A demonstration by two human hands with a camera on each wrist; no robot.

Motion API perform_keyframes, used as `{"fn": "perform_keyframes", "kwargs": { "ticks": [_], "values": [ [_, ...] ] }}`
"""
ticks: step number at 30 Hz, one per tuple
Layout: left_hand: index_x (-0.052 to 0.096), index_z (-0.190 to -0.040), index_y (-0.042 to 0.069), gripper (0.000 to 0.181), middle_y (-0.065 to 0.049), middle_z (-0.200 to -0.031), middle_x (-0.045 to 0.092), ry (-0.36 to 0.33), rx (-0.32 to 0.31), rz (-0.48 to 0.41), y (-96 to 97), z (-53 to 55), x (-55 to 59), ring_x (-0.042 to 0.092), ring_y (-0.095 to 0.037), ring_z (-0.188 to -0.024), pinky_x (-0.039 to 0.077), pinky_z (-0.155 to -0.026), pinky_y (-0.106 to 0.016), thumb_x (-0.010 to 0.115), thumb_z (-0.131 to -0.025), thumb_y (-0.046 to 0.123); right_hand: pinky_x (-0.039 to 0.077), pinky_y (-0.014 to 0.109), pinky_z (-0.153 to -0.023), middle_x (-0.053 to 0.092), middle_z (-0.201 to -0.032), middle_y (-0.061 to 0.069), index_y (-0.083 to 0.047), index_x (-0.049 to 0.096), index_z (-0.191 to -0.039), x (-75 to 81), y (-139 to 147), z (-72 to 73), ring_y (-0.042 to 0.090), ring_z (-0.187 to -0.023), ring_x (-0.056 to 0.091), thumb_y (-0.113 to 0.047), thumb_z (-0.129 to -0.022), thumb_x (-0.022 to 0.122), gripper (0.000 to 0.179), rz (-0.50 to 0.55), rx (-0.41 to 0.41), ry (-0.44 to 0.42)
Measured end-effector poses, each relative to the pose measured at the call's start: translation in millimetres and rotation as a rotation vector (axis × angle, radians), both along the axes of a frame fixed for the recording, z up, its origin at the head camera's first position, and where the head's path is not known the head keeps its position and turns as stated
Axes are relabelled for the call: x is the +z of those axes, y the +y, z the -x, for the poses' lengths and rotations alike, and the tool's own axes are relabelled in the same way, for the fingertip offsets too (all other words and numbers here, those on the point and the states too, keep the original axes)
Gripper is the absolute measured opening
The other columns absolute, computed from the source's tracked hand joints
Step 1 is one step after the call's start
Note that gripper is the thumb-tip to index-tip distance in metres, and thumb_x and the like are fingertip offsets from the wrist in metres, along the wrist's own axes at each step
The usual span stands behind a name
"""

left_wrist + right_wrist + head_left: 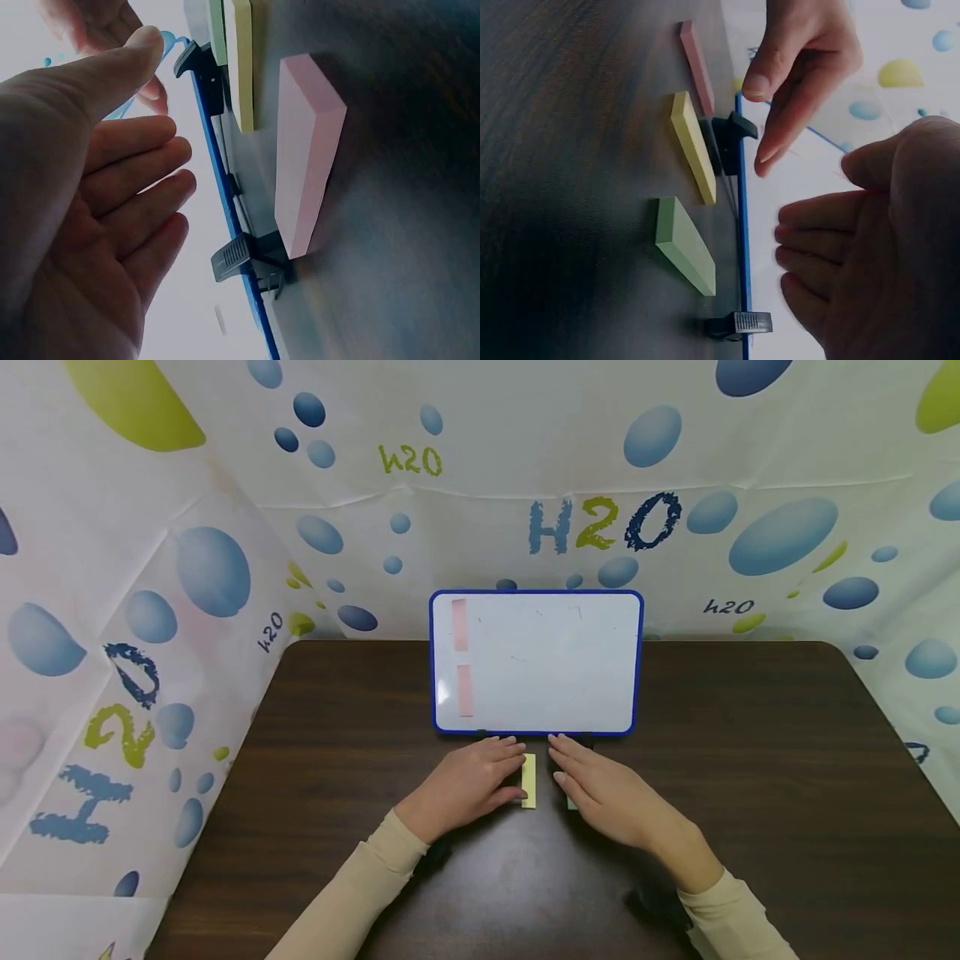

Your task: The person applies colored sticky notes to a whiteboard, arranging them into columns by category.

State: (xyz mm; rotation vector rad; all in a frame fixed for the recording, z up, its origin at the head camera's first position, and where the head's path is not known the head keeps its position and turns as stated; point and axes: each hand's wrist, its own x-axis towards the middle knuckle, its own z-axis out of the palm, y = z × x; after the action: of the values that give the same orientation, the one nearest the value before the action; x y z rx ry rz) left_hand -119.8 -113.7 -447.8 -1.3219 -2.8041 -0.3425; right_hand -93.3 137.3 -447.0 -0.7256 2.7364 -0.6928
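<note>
Both hands hover palm down over the table, fingers straight, just in front of a blue-framed whiteboard [555, 660]. My left hand [476, 781] is above a pink sticky-note pad [304, 157], which it hides in the head view. My right hand [611, 793] covers most of a green sticky-note pad [684, 246]. Between the two hands lies a yellow sticky-note pad [529, 783]. All three narrow pads lie in a row along the board's lower edge. Neither hand holds anything.
Two pink paper strips, an upper one [460, 625] and a lower one [466, 691], are on the board's left side. Black clip feet [739, 324] support its lower edge. Behind the dark wooden table [750, 760] hangs a bubble-patterned curtain [487, 427].
</note>
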Motion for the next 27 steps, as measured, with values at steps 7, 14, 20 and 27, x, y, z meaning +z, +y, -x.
{"fn": "perform_keyframes", "kwargs": {
  "ticks": [7,14,20,27],
  "values": [
    [0.065,-0.136,0.005,0.055,-0.011,-0.143,0.063,-0.024,-0.009,0.055,7.4,1.2,-6.4,0.057,-0.025,-0.138,0.047,-0.115,-0.038,0.067,-0.097,0.044,0.034,0.051,-0.124,0.037,-0.165,0.009,-0.005,0.043,-0.155,-8.5,-4,-3.5,0.026,-0.154,0.032,-0.033,-0.110,0.042,0.052,-0.040,0.044,-0.067],
    [0.064,-0.137,0.006,0.058,-0.010,-0.142,0.064,-0.020,-0.025,0.064,9.4,1.8,-11.9,0.058,-0.025,-0.136,0.050,-0.113,-0.037,0.068,-0.095,0.046,0.035,0.051,-0.123,0.034,-0.166,0.008,-0.007,0.039,-0.157,-10.7,-9,-7.0,0.024,-0.155,0.032,-0.032,-0.110,0.043,0.053,-0.036,0.090,-0.098],
    [0.065,-0.135,0.007,0.055,-0.009,-0.142,0.064,-0.002,-0.024,0.073,9.5,1.9,-15.7,0.059,-0.025,-0.135,0.051,-0.112,-0.036,0.070,-0.095,0.045,0.035,0.051,-0.124,0.032,-0.167,0.009,-0.006,0.037,-0.157,-10.5,-13,-8.5,0.025,-0.155,0.030,-0.030,-0.110,0.042,0.053,-0.033,0.105,-0.105],
    [0.065,-0.136,0.006,0.056,-0.010,-0.143,0.063,-0.020,-0.016,0.050,9.6,2.5,-15.3,0.058,-0.025,-0.136,0.049,-0.114,-0.037,0.067,-0.097,0.045,0.036,0.051,-0.123,0.033,-0.166,0.009,-0.006,0.039,-0.157,-12.3,-14,-9.4,0.026,-0.154,0.032,-0.030,-0.110,0.042,0.053,-0.041,0.114,-0.087]
  ]
}}
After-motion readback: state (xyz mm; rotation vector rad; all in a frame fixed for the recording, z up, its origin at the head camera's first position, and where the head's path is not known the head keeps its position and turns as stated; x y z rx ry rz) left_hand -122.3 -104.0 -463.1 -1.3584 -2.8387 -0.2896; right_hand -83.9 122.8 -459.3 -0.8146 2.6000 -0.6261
